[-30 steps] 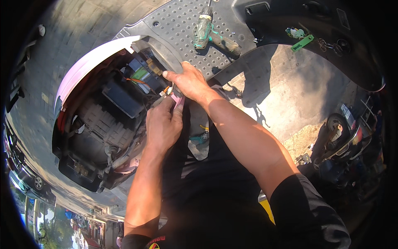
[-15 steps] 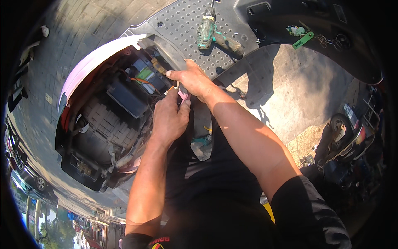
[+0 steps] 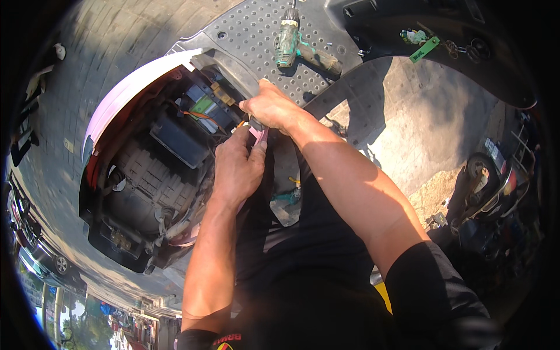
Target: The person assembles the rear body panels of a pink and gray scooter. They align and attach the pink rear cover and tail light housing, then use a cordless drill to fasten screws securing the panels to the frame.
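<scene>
An electric scooter's body lies open in front of me, its pink side panel [image 3: 119, 93] curving round the far left. My left hand [image 3: 239, 166] is closed at the near rim, thumb and fingers pinching the pink panel edge [image 3: 260, 135]. Just beyond it, my right hand [image 3: 271, 108] wraps round the dark grey trim panel [image 3: 242, 79] at the compartment's front corner. Its fingertips are partly hidden. Beside the hands, inside the opening, are an orange wire [image 3: 201, 115], a green-labelled part [image 3: 202, 105] and a black box [image 3: 179, 139].
A teal and black cordless drill [image 3: 289, 46] lies on the studded footboard [image 3: 251, 29]. Keys with a green tag [image 3: 424, 50] hang from the front panel at upper right. Another teal tool [image 3: 286, 197] is low between my legs. A parked scooter [image 3: 490, 186] stands at right.
The right hand has shifted slightly at the trim corner, its thumb drawn in closer. The left hand keeps its pinch on the pink edge. The whole view has shifted a little.
</scene>
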A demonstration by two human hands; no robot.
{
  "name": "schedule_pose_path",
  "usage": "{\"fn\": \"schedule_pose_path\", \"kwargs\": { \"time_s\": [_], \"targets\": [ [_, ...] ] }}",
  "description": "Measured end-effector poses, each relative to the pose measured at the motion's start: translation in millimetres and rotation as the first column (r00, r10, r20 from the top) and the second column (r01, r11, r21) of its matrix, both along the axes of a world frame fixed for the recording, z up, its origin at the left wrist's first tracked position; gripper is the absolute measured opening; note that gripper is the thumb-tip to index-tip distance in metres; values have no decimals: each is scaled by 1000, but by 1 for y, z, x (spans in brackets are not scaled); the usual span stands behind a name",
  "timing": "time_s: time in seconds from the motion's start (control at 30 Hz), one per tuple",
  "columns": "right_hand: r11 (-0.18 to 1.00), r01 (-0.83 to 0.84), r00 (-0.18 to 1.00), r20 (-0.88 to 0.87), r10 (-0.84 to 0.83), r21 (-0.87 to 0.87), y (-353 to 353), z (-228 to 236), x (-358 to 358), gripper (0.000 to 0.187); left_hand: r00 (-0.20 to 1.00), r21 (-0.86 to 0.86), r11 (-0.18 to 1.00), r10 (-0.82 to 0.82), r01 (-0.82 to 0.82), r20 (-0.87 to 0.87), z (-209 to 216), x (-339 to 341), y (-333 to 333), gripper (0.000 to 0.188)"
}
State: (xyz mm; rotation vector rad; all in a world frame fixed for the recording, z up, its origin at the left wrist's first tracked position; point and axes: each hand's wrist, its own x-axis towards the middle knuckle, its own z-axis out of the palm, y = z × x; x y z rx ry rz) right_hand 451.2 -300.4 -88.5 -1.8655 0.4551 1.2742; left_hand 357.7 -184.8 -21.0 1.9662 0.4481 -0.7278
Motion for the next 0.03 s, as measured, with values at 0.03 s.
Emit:
{"fn": "schedule_pose_path", "kwargs": {
  "time_s": [0.03],
  "targets": [
    [999, -30, 1000, -8, 30, 10, 0, 0, 0, 50, 1000, -1, 1000, -4, 4, -12, -1, -1, 0, 30]
  ]
}}
